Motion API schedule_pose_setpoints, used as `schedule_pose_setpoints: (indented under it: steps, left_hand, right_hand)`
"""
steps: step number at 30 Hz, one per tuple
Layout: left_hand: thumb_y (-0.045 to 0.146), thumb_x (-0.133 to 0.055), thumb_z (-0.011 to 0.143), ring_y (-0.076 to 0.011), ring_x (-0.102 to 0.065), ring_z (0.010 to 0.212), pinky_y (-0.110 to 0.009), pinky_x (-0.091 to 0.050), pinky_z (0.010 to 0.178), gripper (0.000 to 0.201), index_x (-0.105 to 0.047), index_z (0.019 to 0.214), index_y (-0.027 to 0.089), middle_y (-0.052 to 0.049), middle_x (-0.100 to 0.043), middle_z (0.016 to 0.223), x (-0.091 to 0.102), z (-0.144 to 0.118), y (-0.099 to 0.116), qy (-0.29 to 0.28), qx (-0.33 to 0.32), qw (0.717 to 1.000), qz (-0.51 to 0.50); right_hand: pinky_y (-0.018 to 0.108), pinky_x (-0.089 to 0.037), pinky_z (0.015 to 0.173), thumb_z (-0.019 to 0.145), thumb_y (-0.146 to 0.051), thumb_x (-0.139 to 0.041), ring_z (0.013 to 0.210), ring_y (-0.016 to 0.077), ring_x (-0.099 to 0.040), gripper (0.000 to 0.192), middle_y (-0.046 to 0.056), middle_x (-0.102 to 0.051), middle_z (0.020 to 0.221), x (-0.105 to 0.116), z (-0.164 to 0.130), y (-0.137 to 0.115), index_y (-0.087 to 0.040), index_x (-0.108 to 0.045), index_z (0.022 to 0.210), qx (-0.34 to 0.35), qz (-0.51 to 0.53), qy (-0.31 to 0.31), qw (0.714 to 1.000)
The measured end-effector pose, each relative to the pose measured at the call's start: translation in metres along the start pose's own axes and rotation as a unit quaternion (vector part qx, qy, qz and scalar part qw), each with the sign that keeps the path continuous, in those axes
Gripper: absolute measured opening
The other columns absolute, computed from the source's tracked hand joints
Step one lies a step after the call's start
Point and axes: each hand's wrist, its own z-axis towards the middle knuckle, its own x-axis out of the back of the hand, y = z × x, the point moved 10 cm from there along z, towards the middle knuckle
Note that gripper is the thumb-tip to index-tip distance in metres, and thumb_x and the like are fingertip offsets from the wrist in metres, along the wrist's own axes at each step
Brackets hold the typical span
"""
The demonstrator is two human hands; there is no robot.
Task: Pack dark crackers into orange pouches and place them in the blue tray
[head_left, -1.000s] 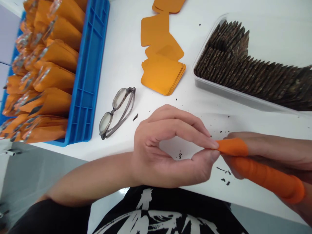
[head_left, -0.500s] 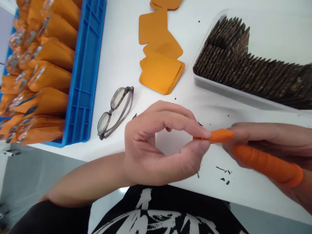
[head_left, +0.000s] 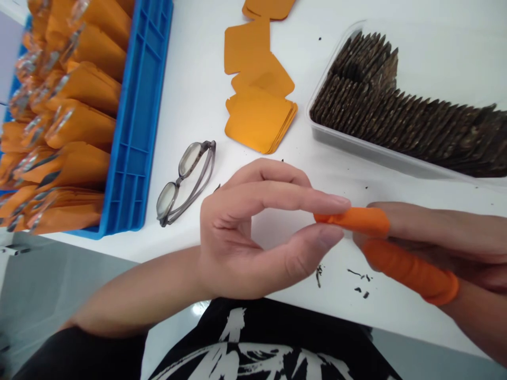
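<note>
Left hand (head_left: 247,232): mid-frame, pinching upper orange sleeve (head_left: 366,220)
Upper orange sleeve: between left thumb and fingertip, on a right-hand finger
Right hand (head_left: 439,229): frame right; cannot tell its grip

The far finger cover (head_left: 366,221) and near finger cover (head_left: 412,273) on the right hand (head_left: 447,232) are plain bright orange. Left: a solid blue crate (head_left: 138,116); its packets (head_left: 89,125) are orange, with silvery, glinting edges and black streaks. Far centre: cards (head_left: 255,124) in uniform golden orange. Far right: dark brown slabs (head_left: 396,124), flecked paler, in a clear, colourless container (head_left: 356,145). Left of centre: spectacles (head_left: 178,181) with translucent grey frames. The table (head_left: 190,79) is white, dotted with black crumbs (head_left: 366,294); the floor (head_left: 91,285) is grey. Near: a black garment (head_left: 237,356) bears a white, brushstroke-like print.
</note>
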Motion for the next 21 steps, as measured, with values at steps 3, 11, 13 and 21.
schedule_pose_setpoints:
  steps: [3, 11, 13, 21]
  left_hand:
    - [0.024, -0.081, 0.092, -0.0101, -0.07, 0.08, -0.021, -0.065, 0.074, 0.003, -0.079, 0.093, 0.027, 0.003, -0.076, 0.09, -0.002, 0.001, 0.002, -0.013, -0.01, 1.0, 0.002]
    - [0.027, -0.085, 0.088, -0.0097, -0.074, 0.08, -0.022, -0.066, 0.074, 0.009, -0.077, 0.09, 0.028, 0.006, -0.077, 0.091, -0.006, 0.001, 0.004, -0.038, -0.032, 0.999, 0.02]
    - [0.026, -0.084, 0.089, -0.01, -0.074, 0.08, -0.023, -0.066, 0.075, 0.008, -0.077, 0.091, 0.028, 0.005, -0.077, 0.091, -0.006, 0.001, 0.002, -0.036, -0.025, 0.999, 0.013]
    - [0.038, -0.081, 0.091, -0.011, -0.076, 0.082, -0.021, -0.066, 0.07, 0.013, -0.079, 0.098, 0.027, 0.004, -0.081, 0.095, -0.007, 0.002, 0.002, -0.038, -0.024, 0.999, -0.006]
  right_hand:
    - [0.025, -0.069, 0.088, 0.094, -0.026, -0.072, 0.118, 0.0244, -0.076, 0.041, -0.006, -0.073, 0.137, 0.001, -0.002, 0.005, -0.043, -0.074, 0.131, -0.002, -0.01, 0.0, 1.0]
    - [0.02, -0.064, 0.096, 0.096, -0.023, -0.067, 0.118, 0.0194, -0.076, 0.047, -0.01, -0.072, 0.138, -0.004, -0.002, 0.001, -0.047, -0.07, 0.136, 0.01, 0.003, -0.024, 1.0]
    - [0.02, -0.065, 0.094, 0.094, -0.022, -0.068, 0.116, 0.0213, -0.077, 0.046, -0.006, -0.074, 0.136, -0.002, -0.007, 0.006, -0.042, -0.071, 0.136, 0.004, 0.013, -0.019, 1.0]
    - [0.031, -0.065, 0.099, 0.091, -0.016, -0.067, 0.121, 0.0288, -0.075, 0.051, 0.004, -0.073, 0.138, -0.003, -0.014, 0.014, -0.035, -0.07, 0.138, -0.018, 0.031, -0.021, 0.999]
